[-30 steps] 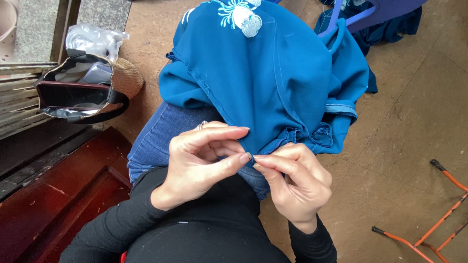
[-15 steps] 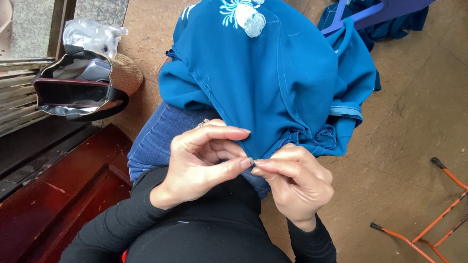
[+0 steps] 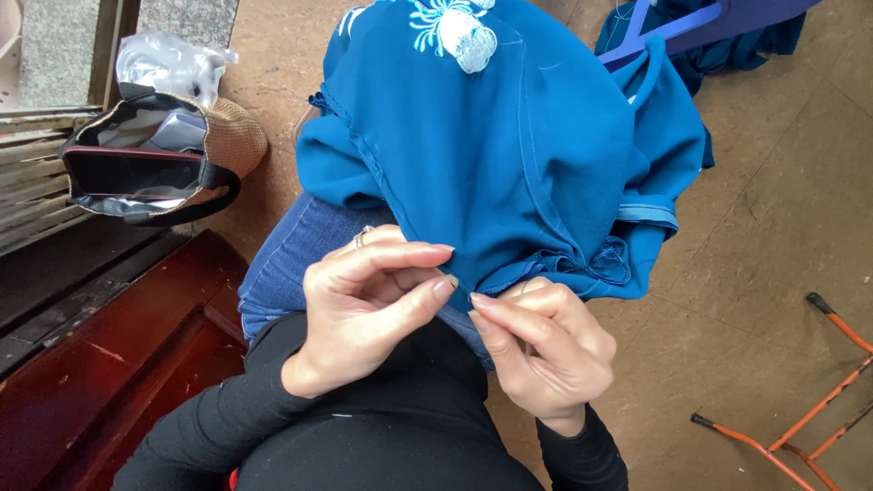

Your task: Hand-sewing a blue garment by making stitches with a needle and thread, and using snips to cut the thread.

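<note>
Hands (image 3: pixel 455 318) unmoved, handbag (image 3: pixel 155 159) beside garment (image 3: pixel 509 155)

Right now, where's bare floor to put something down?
Bare floor runs right of the blue garment, down to the orange metal frame. A smaller patch lies between garment and open bag. The lap is crowded: left hand and right hand pinch the hem.

One head-worn camera looks steeply down, close over the person's lap. The left hand (image 3: pixel 364 305) and right hand (image 3: pixel 541 350) fill the lower centre; the draped teal embroidered cloth garment (image 3: pixel 518 145) covers the upper centre.
</note>
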